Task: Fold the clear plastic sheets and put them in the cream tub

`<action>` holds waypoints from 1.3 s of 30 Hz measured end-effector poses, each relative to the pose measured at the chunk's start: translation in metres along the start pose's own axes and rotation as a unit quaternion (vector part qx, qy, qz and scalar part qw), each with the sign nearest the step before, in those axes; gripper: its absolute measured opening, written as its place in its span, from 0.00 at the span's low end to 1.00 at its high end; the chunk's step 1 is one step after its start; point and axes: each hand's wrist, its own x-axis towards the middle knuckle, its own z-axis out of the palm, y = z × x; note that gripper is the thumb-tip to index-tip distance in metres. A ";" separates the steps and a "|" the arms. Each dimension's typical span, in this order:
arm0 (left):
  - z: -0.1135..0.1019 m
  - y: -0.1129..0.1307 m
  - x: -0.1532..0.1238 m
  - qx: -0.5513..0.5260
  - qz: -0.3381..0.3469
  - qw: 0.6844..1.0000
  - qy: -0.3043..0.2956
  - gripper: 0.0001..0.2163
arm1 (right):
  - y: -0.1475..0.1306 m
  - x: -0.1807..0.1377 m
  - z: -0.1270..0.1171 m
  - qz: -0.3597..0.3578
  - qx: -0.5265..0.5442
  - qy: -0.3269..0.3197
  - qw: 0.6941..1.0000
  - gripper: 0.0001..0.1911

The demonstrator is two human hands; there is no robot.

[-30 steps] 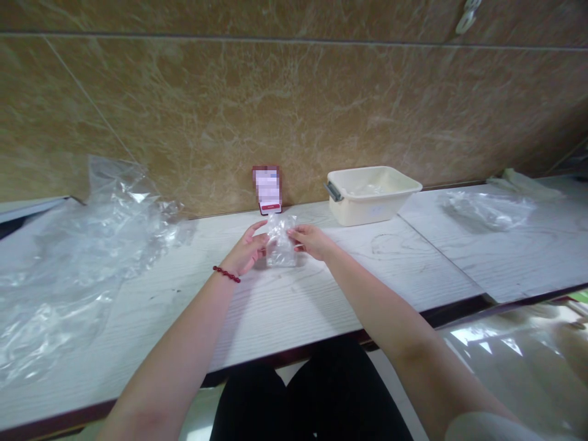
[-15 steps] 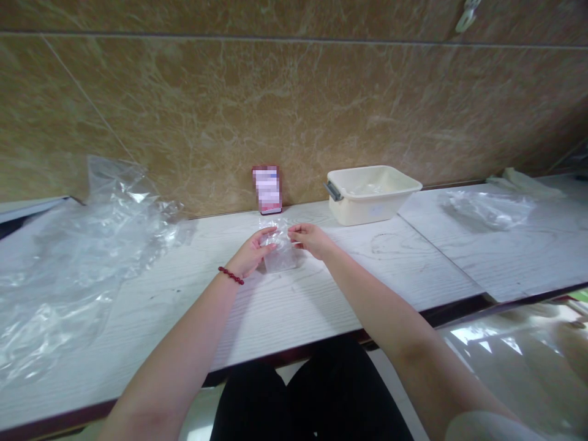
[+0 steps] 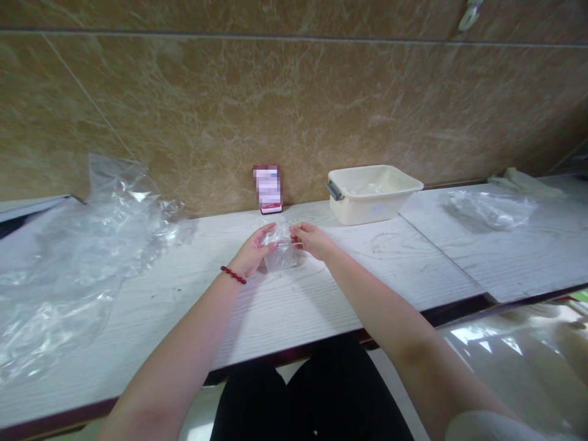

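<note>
A small clear plastic bag (image 3: 281, 252) rests on the white wood-grain table (image 3: 294, 306) in front of me. My left hand (image 3: 253, 250), with a red bead bracelet on its wrist, pinches the bag's top left edge. From the other side my right hand (image 3: 313, 239) pinches the top right edge. Both hands are closed on the bag, close together. What is inside the bag I cannot make out.
A phone (image 3: 267, 188) leans against the brown marble wall behind the bag. A cream plastic tub (image 3: 373, 192) stands to its right. A large heap of clear plastic film (image 3: 78, 257) covers the table's left. More crumpled plastic (image 3: 489, 207) lies at the far right.
The top of the bag, standing tall a second ago, has been folded down lower. Both hands have drawn closer together over it.
</note>
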 end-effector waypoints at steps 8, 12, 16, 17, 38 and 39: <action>-0.001 -0.004 0.000 0.028 -0.017 0.999 -0.011 0.24 | 0.004 0.002 0.001 -0.002 -0.017 -0.022 1.000 0.08; -0.001 -0.003 0.000 0.017 -0.023 1.000 -0.009 0.25 | 0.003 0.001 0.001 -0.005 -0.011 -0.017 1.000 0.08; 0.000 -0.001 0.000 0.012 -0.021 1.000 -0.005 0.26 | 0.000 -0.002 0.001 -0.007 -0.038 -0.007 0.999 0.08; 0.001 -0.001 -0.001 0.013 -0.024 1.000 -0.005 0.27 | -0.001 -0.003 0.001 -0.009 -0.034 -0.008 0.999 0.08; 0.003 0.004 -0.006 0.192 0.028 0.978 -0.073 0.32 | -0.010 -0.010 0.002 0.053 -0.036 -0.009 0.998 0.05; 0.003 0.005 -0.006 0.203 0.035 0.976 -0.071 0.33 | -0.010 -0.010 0.001 0.053 -0.038 -0.010 0.998 0.05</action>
